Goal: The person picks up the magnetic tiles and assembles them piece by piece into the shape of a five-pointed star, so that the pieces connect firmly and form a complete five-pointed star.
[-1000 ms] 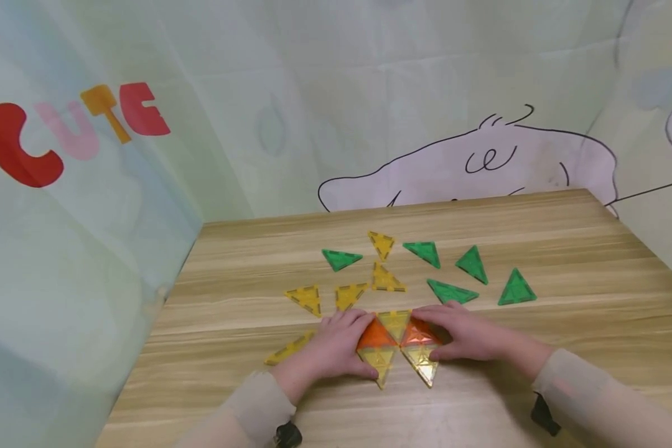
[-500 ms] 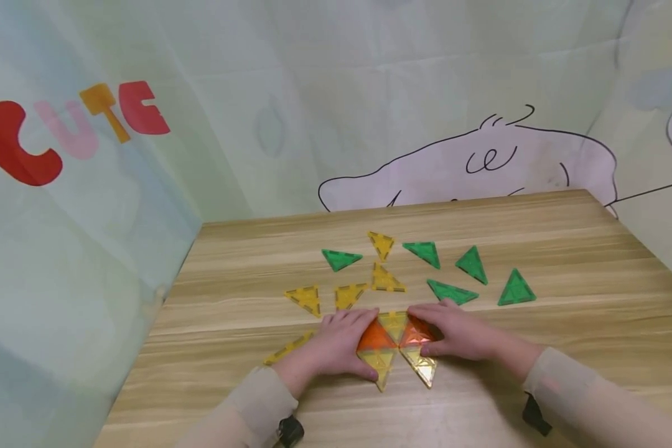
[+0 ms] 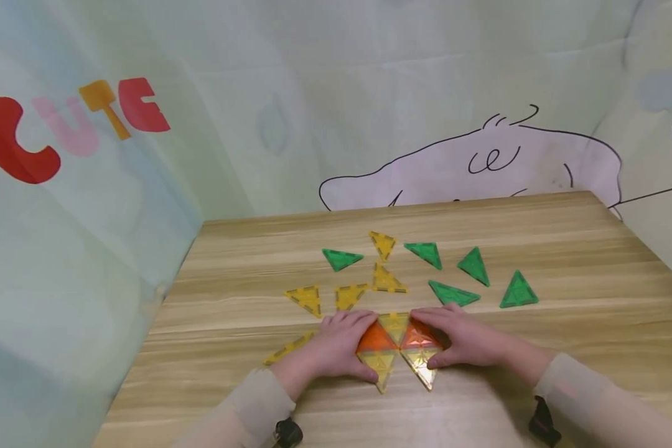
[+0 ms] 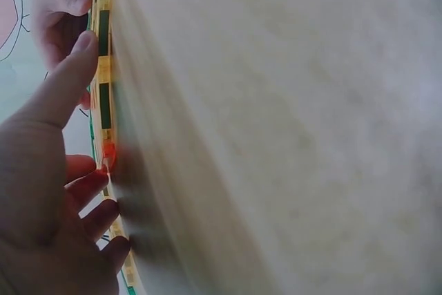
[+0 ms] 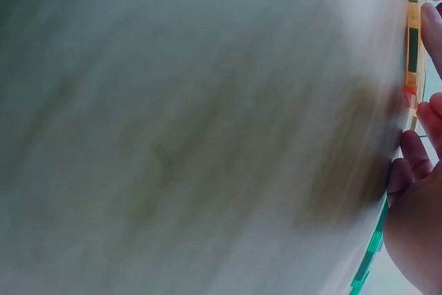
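the fan of tiles (image 3: 396, 336), five translucent triangles meeting near one centre, lies flat on the table (image 3: 593, 267) between the person's hands: right of the left grip (image 3: 336, 348), left of the right grip (image 3: 473, 339). its long axis cannot be told with certainty. the left grip is curved about the outer edge, fingers at the left orange tile (image 3: 374, 339), thumb at the lower left yellow tile (image 3: 383, 362). the right grip mirrors it, at the right orange tile (image 3: 418, 336) and the lower right yellow tile (image 3: 417, 358). a wedge-shaped gap between the two lower tiles faces the person; neither thumb is clearly nearer. loose yellow tiles (image 3: 384, 282) and green tiles (image 3: 519, 292) lie beyond, apart from the fan.
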A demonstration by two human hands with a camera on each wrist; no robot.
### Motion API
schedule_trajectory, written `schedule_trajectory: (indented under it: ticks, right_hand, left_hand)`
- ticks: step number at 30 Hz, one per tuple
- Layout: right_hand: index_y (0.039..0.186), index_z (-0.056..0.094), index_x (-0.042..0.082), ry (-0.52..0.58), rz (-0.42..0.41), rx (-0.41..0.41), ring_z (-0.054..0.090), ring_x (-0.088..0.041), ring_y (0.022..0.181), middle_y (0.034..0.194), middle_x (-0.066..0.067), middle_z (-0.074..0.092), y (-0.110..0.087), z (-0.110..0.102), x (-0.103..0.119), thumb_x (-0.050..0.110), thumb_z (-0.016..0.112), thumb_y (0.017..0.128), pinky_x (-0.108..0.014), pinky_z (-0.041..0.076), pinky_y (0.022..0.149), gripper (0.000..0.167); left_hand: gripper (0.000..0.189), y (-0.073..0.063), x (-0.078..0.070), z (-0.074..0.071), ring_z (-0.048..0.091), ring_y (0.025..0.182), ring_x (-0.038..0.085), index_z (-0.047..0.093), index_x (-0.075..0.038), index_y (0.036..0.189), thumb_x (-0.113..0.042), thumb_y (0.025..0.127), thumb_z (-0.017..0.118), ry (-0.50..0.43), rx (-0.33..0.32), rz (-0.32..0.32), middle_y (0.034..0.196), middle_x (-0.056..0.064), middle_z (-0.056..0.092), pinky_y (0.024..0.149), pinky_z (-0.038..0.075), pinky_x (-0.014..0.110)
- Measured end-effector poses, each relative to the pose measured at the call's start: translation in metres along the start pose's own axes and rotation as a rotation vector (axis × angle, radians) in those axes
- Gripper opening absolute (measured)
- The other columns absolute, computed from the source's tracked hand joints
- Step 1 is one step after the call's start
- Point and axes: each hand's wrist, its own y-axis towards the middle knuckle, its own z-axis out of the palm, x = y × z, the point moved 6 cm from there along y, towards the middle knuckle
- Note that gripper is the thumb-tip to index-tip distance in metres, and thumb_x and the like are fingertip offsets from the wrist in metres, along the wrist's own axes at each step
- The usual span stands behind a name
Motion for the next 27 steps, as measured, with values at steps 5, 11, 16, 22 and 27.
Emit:
schedule_trajectory:
  ticks: [5,11,16,22,27]
  right_hand:
    - [0.142,0.041,0.012,-0.015,-0.021,-0.007,0.038,-0.024,0.117,0.143,-0.006,0.041,0.003,0.001,0.007,0.055,0.068,0.077,-0.045,0.037,0.094,0.083]
    - [0.143,0.041,0.013,-0.024,-0.014,-0.003,0.038,-0.021,0.113,0.144,-0.005,0.041,0.008,0.002,0.011,0.053,0.069,0.078,-0.043,0.038,0.092,0.082]
    - [0.142,0.041,0.011,-0.035,-0.016,-0.001,0.039,-0.023,0.112,0.143,-0.007,0.042,0.006,0.002,0.012,0.054,0.068,0.078,-0.043,0.040,0.090,0.082]
    - [0.142,0.042,0.010,-0.039,-0.016,-0.001,0.039,-0.022,0.111,0.143,-0.007,0.042,0.004,0.001,0.012,0.053,0.068,0.078,-0.042,0.039,0.090,0.081]
    - [0.141,0.042,0.010,-0.044,-0.022,-0.003,0.039,-0.021,0.110,0.143,-0.008,0.042,0.004,0.000,0.015,0.053,0.068,0.078,-0.041,0.040,0.089,0.081]
  left_hand:
    - [0.100,-0.004,0.003,-0.001,0.029,0.131,0.025,0.035,-0.014,0.145,-0.060,0.066,0.075,-0.005,-0.004,-0.007,0.148,0.000,0.032,0.102,0.025,0.048]
    - [0.099,-0.006,0.006,-0.002,0.031,0.129,0.025,0.036,-0.014,0.145,-0.059,0.066,0.075,-0.012,-0.008,-0.005,0.148,0.000,0.033,0.100,0.026,0.048]
    - [0.098,-0.005,0.006,-0.001,0.032,0.128,0.025,0.036,-0.014,0.145,-0.060,0.067,0.074,0.001,0.000,-0.002,0.147,0.000,0.033,0.100,0.027,0.048]
    - [0.097,-0.006,0.005,-0.002,0.031,0.128,0.025,0.036,-0.014,0.145,-0.059,0.068,0.074,0.012,-0.004,0.000,0.148,-0.001,0.032,0.101,0.027,0.047]
    - [0.096,-0.007,0.005,-0.002,0.031,0.128,0.025,0.036,-0.014,0.145,-0.059,0.069,0.073,0.008,-0.001,-0.005,0.148,-0.001,0.032,0.102,0.027,0.047]
